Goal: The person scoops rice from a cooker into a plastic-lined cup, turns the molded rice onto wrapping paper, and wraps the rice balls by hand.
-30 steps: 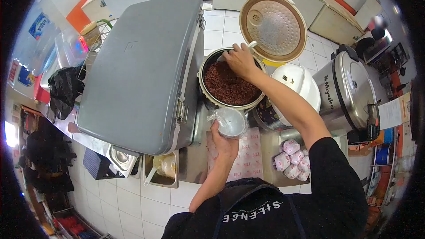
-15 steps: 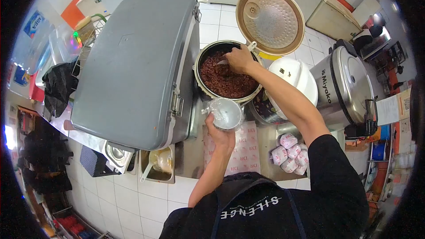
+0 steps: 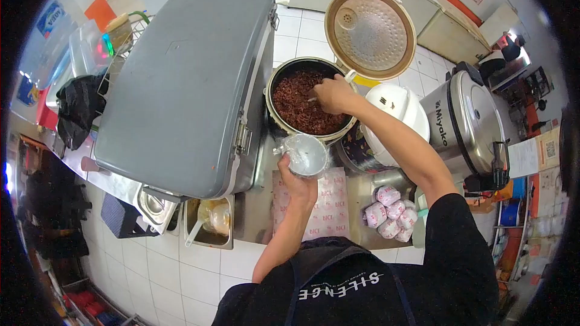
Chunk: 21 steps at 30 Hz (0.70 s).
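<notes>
My left hand (image 3: pixel 297 182) is closed around a small white bowl (image 3: pixel 307 156) lined with clear plastic, just in front of the rice cooker (image 3: pixel 270 122). Reddish-brown rice (image 3: pixel 300 93) fills much of the cooker's pot. Over the pot's right side, my right hand (image 3: pixel 336 95) is closed on a pale spoon-like utensil (image 3: pixel 312 99), mostly hidden by the fingers and pointing into the rice. Printed wrapping paper (image 3: pixel 329 214) lies on the counter below the bowl. To its right sit several paper-wrapped bundles (image 3: pixel 391 212).
A large grey cooler box (image 3: pixel 187 84) stands close on the left. The cooker's raised lid (image 3: pixel 371 33) leans back behind the pot. On the right are a white-lidded container (image 3: pixel 393 136) and a steel Miyako cooker (image 3: pixel 471 121). A metal pan (image 3: pixel 226 240) holds a ladle-like tool.
My right hand has shifted slightly right and down over the rice, and less of the utensil shows. My left hand still holds the bowl in nearly the same place.
</notes>
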Motion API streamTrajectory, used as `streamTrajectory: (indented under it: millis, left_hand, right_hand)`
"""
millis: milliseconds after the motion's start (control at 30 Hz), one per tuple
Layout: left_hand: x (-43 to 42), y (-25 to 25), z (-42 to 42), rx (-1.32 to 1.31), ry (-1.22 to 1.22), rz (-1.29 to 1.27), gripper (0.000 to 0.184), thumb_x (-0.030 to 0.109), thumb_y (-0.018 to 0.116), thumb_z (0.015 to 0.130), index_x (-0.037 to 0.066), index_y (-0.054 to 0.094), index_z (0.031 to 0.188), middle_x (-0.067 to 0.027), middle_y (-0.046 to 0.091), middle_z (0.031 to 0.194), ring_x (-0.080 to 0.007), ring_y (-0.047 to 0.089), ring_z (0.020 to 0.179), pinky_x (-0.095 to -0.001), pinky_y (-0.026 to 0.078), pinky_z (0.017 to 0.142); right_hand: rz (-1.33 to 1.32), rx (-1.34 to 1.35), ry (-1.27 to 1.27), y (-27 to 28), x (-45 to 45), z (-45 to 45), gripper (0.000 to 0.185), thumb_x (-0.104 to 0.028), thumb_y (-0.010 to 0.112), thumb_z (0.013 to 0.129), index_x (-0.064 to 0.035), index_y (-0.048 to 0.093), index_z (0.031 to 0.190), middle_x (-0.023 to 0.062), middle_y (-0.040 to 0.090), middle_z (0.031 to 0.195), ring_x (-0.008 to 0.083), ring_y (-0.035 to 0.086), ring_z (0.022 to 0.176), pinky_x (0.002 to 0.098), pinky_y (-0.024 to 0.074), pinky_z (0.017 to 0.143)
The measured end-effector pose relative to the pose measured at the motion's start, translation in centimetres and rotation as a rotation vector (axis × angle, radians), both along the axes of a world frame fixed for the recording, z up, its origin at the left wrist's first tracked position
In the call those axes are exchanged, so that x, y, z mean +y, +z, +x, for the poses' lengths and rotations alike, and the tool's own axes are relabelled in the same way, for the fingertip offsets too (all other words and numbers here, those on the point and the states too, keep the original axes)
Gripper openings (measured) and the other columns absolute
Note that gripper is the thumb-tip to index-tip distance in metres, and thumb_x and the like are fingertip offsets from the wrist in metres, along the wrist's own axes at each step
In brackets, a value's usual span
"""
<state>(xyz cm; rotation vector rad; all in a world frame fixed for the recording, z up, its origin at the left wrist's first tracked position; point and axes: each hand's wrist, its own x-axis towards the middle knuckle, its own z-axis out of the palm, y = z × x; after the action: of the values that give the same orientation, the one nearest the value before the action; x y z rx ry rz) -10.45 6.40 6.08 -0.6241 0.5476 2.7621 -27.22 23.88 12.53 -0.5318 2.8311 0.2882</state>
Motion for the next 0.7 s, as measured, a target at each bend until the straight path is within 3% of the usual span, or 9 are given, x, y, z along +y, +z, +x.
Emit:
streamTrajectory:
  millis: [133,233,367,500,600,700]
  left_hand:
    - [-1.1,0.3,0.2,-0.013,-0.048,0.004,0.055,0.050,0.051,0.095,0.013,0.054,0.134,-0.0048,0.060,0.131,-0.0226,0.057,0.121,-0.0419,0.045,0.104]
    - [-1.0,0.7,0.0,-0.058,-0.052,-0.030,0.055,0.051,0.051,0.095,0.012,0.054,0.135,-0.0050,0.060,0.131,-0.0229,0.057,0.121,-0.0420,0.045,0.103]
    - [-0.6,1.0,-0.4,0.007,-0.044,-0.044,0.056,0.050,0.051,0.096,0.011,0.053,0.136,-0.0056,0.060,0.131,-0.0229,0.057,0.122,-0.0417,0.044,0.105]
    - [-0.6,1.4,-0.7,-0.026,-0.040,-0.058,0.054,0.048,0.051,0.095,0.011,0.053,0.135,-0.0069,0.059,0.131,-0.0237,0.057,0.122,-0.0427,0.046,0.104]
    - [-0.8,1.9,-1.1,-0.051,-0.102,-0.095,0.055,0.048,0.051,0.095,0.011,0.052,0.136,-0.0076,0.058,0.132,-0.0239,0.057,0.123,-0.0426,0.046,0.104]
    - [-1.5,2.9,-1.3,-0.031,-0.147,-0.220,0.057,0.049,0.055,0.096,0.011,0.051,0.138,-0.0082,0.058,0.133,-0.0242,0.056,0.124,-0.0426,0.045,0.106]
  right_hand:
    - [-0.192,0.076,-0.158,1.8,1.3,-0.1,0.026,-0.014,0.067,0.083,-0.0063,0.067,0.107,0.0167,0.073,0.094,0.0352,0.071,0.093,0.0482,0.0531,0.079]
    - [-0.130,0.161,-0.129,1.7,1.6,0.2,0.023,-0.014,0.067,0.083,-0.0046,0.067,0.105,0.0182,0.073,0.094,0.0367,0.071,0.092,0.0498,0.0548,0.077]
    - [-0.050,-0.036,-0.141,-0.8,0.6,0.0,0.037,-0.011,0.063,0.081,-0.0095,0.070,0.117,0.0215,0.073,0.093,0.0391,0.071,0.091,0.0488,0.0544,0.083]
    - [-0.326,-0.223,-0.216,0.2,0.2,-0.3,0.046,-0.014,0.063,0.080,-0.0037,0.068,0.124,0.0253,0.071,0.110,0.0400,0.068,0.106,0.0463,0.0545,0.091]
    - [-0.404,-0.325,-0.240,-0.2,0.7,-1.3,0.049,-0.007,0.057,0.078,-0.0021,0.068,0.126,0.0245,0.071,0.115,0.0361,0.068,0.109,0.0402,0.0517,0.098]
    - [-0.493,-0.374,-0.236,-0.9,2.2,-2.5,0.051,-0.004,0.054,0.078,-0.0022,0.069,0.127,0.0221,0.072,0.117,0.0307,0.068,0.108,0.0370,0.0513,0.097]
